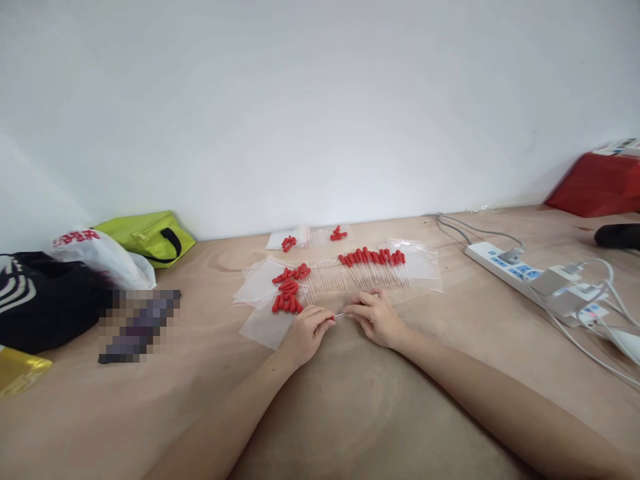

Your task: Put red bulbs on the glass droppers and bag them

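Observation:
My left hand pinches a small red rubber bulb, mostly covered by the fingers. A thin clear tube runs from the bulb to my right hand, whose fingertips are closed on its other end. Beyond my left hand lies a pile of loose red bulbs on clear plastic bags. Several thin tubes lie side by side behind the hands. To their right is a row of tubes topped with red bulbs.
Two small red bulb groups lie on bags near the wall. A power strip with chargers and cables is at the right, a red bag behind it. Black, white and green bags stand left.

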### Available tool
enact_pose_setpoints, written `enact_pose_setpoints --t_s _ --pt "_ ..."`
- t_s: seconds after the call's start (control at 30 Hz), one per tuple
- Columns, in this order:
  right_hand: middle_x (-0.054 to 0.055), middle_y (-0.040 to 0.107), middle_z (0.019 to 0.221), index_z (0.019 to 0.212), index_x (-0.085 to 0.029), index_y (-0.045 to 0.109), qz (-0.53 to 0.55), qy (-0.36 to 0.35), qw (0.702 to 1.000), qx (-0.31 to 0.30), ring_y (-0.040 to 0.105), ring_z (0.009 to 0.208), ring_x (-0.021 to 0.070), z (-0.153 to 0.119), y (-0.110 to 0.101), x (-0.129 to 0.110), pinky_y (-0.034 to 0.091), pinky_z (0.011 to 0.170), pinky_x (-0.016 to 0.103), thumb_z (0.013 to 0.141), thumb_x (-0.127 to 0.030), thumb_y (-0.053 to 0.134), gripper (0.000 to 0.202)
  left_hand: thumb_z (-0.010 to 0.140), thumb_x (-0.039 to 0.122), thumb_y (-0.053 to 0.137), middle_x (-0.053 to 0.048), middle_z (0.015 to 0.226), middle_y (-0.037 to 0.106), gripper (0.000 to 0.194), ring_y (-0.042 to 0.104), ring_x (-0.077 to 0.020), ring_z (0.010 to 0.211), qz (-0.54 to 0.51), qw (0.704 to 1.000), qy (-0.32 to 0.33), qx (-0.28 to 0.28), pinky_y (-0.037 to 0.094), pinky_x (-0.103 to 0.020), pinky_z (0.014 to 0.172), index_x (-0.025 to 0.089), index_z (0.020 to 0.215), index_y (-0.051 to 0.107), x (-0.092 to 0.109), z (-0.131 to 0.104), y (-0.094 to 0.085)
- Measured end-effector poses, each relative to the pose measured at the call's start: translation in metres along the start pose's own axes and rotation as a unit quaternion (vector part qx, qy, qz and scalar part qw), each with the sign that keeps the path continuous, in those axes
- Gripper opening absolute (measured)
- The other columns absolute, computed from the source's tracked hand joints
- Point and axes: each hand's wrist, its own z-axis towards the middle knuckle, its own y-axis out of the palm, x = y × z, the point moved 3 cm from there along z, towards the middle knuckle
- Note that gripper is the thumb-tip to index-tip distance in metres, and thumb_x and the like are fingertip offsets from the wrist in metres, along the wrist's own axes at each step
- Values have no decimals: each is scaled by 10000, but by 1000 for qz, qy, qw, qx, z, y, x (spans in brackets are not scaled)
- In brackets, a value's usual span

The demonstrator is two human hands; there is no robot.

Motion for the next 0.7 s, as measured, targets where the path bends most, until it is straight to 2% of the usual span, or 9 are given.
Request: enact_pose_setpoints --t_s 0.17,0.37,0.7 --pt "20 587 795 949 -234 633 -18 -20 999 -33 479 685 112 0 1 2 208 733 316 856 -171 396 263 870 229 446 -32 764 620 165 544 -169 722 94 995 13 -32 390 -303 665 166 811 587 3 -2 1" --pt "19 570 733 800 -192 627 -57 -32 996 -65 441 633 109 0 0 0 183 682 307 856 -187 380 253 880 240 418 -40 767 605 190 529 -174 735 135 989 33 -51 386 -319 697 156 796 566 7 -2 2" --pt "6 579 743 751 -180 589 -39 4 996 -85 408 606 103 1 4 -9 177 669 295 862 -197 368 248 886 233 380 -51 766 574 207 492 -180 741 126 988 78 -51 400 -320 716 154 781 540 8 -1 4"
